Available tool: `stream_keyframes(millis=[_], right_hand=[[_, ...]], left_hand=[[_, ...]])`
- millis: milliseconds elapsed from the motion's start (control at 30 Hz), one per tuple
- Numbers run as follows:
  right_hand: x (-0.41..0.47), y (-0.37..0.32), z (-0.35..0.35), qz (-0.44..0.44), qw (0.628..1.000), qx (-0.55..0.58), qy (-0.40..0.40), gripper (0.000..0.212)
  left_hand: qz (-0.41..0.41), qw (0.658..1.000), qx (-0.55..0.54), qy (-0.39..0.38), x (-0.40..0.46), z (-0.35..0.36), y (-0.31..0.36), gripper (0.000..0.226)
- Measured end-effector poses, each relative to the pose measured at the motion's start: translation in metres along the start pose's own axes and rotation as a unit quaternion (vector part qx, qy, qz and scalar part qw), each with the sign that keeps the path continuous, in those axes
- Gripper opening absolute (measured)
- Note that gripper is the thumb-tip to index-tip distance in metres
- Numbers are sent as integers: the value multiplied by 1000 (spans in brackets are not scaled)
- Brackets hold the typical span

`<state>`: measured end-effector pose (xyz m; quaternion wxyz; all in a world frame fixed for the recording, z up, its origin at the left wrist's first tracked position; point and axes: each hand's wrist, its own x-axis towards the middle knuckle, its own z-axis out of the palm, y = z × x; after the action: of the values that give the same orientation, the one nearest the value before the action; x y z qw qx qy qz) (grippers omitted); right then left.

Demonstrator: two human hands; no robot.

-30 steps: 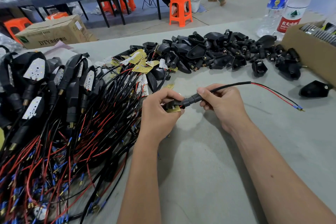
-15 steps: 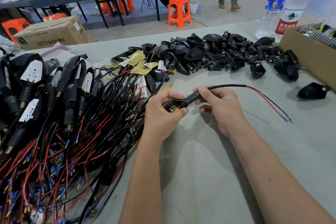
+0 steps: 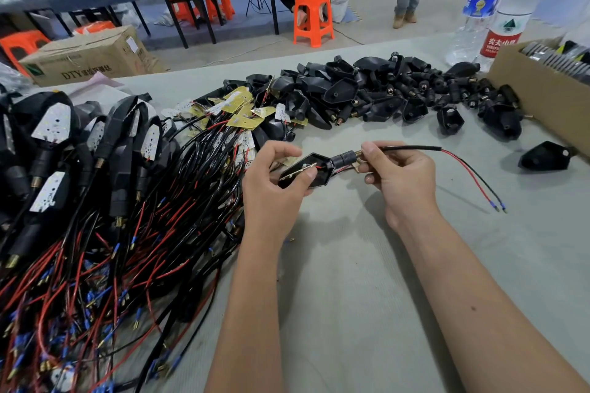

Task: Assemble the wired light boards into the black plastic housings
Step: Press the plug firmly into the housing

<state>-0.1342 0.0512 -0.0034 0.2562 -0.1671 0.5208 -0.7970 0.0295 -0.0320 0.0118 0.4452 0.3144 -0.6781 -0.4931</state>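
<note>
My left hand (image 3: 274, 188) grips a black plastic housing (image 3: 322, 169) at table centre, its open side up, with a light board partly inside under my thumb. My right hand (image 3: 399, 175) pinches the black cable (image 3: 412, 148) where it leaves the housing's threaded stem; red and black leads (image 3: 472, 179) trail right onto the table. A heap of empty black housings (image 3: 383, 89) lies behind. Loose yellow and white light boards (image 3: 242, 112) with wires sit left of that heap. Finished units (image 3: 54, 137) are stacked at far left.
A tangle of red and black wires (image 3: 111, 249) covers the table's left half. A cardboard box (image 3: 542, 99) stands at the right edge, two water bottles (image 3: 498, 9) behind it. One lone housing (image 3: 542, 156) lies at right. People, stools and tables fill the background.
The housing has turned so its open side faces up and the board sits further in. The cable's free ends have slid left as the wire was drawn through.
</note>
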Motion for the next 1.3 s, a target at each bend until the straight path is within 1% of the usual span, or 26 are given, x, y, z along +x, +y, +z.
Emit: stream_keyframes(millis=[100,233,300,367,433,533,633,700,767,833,900,933,1000,1067,1133,1233,1300], right_hand=[[-1,-1,-1,-9,1000,-11,11,5],[-3,0,0,-33,998,-46,-7,6],[-5,1,2,-50,996,-70,-6,6],[-5,2,3,-64,994,-91,4,5],[-6,1,3,-72,992,-102,9,5],[-7,1,3,-67,993,-95,-8,4],[-9,-1,6,-54,995,-70,-38,5],[-10,-2,7,-48,997,-40,-41,7],[-10,-2,7,-56,998,-30,-30,7],[-10,-2,7,-75,996,-49,-14,6],[-10,-1,8,-79,995,-60,-13,6],[-11,-1,8,-70,996,-50,-19,6],[-12,-2,9,-46,998,-10,-36,4],[-11,-3,9,-33,998,22,-46,3],[-11,-4,9,-29,998,30,-49,4],[-11,-5,8,-22,998,44,-29,4],[-10,-6,5,-13,998,52,-9,4]], left_hand=[[54,995,74,29,1,-1,-2,18],[83,984,137,71,0,-1,-7,16],[124,973,173,93,0,-1,-8,16],[167,952,229,114,1,-1,-7,15],[171,944,256,114,1,1,-7,13],[115,964,223,86,1,2,-7,8],[8,992,111,67,6,0,-8,3],[-69,995,23,68,7,0,-8,6],[-110,990,-31,88,5,3,-6,9],[-116,984,-57,126,2,7,-2,11],[-110,978,-54,166,1,10,0,15],[-116,975,-64,178,2,11,-1,19],[-151,962,-122,190,2,13,0,28],[-183,948,-172,196,2,13,0,32],[-187,944,-194,188,3,9,1,31],[-174,961,-169,131,4,1,3,20],[-152,973,-150,92,5,-3,1,12]])
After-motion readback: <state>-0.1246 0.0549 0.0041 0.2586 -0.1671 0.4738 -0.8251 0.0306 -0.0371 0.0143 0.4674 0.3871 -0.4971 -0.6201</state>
